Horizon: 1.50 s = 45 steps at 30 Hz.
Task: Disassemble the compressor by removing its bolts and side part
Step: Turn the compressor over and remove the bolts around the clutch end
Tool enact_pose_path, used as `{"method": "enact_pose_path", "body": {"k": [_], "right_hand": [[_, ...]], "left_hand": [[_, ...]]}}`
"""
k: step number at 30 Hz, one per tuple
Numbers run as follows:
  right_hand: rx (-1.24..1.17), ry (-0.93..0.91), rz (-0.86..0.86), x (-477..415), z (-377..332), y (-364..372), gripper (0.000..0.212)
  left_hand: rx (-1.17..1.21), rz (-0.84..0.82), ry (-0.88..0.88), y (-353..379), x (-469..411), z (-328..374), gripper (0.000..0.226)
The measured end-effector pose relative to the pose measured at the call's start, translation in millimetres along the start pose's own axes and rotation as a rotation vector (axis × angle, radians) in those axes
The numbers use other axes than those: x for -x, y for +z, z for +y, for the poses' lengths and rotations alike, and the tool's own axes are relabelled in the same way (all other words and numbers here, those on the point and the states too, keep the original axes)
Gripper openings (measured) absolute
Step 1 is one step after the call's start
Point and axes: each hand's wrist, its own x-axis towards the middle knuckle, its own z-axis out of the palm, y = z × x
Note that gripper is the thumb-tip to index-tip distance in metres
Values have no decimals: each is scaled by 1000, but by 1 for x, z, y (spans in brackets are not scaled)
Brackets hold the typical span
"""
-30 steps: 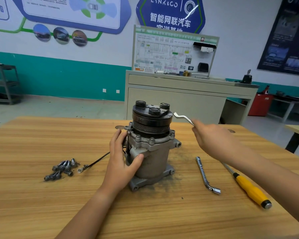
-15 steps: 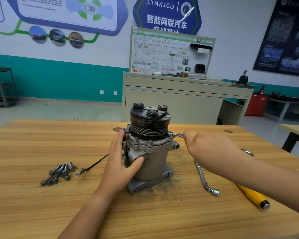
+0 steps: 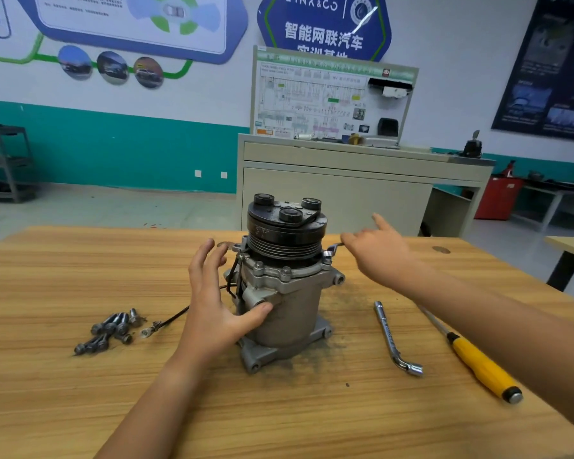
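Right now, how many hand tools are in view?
3: a small wrench at the compressor flange, by the right hand; an L-shaped socket wrench on the table; a yellow-handled screwdriver beside it. Others may be hidden behind the compressor.

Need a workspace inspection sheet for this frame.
Surface: wooden table, dark grit around the compressor base.
Job's things: compressor upright; loose bolts piled to its left; small wrench at a flange bolt.
Clutter: socket wrench and screwdriver lying to its right.
Hands: left hand open, thumb on the compressor; right hand open, fingertips at the small wrench.
Cables: black wire trails left from the compressor.
Surroundings: cabinet with diagram board, red bin.
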Motion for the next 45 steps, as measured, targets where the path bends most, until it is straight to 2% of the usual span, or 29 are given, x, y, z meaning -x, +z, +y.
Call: {"method": "enact_pose_path", "body": {"k": [3,5,9,13,16,21,25,31,38,42,45], "right_hand": [[-51,29,128,-4,-2,12,33],[-144,80,190,8,4,14,31],[-545,237,349,45,12,7,22],[-696,214,257,63,14,-3,23],[-678,177,153,70,10,-14,29],[-618,75,8,79,-6,-33,28],[-525,30,-50,82,-19,-44,25],[-485,76,-87,85,-21,-60,26],[-176,80,-99,87,-20,-66,28],[-11,67,-172,87,-22,-76,37],[37,26,-219,85,-27,-84,34]], "left_hand": [[-93,84,51,-1,1,1,67],[-98,37,23,-3,0,5,49],[-58,-80,-17,-8,-1,10,35],[84,-252,-163,-23,-6,13,22],[119,-297,-192,-28,-6,14,17],[68,-196,-231,-25,-5,13,25],[88,-106,-251,-17,3,10,22],[93,-106,-234,6,11,18,27],[-53,-59,-239,31,16,33,41],[-132,-67,-243,42,17,41,47],[-198,-46,-194,43,19,43,52]]}}
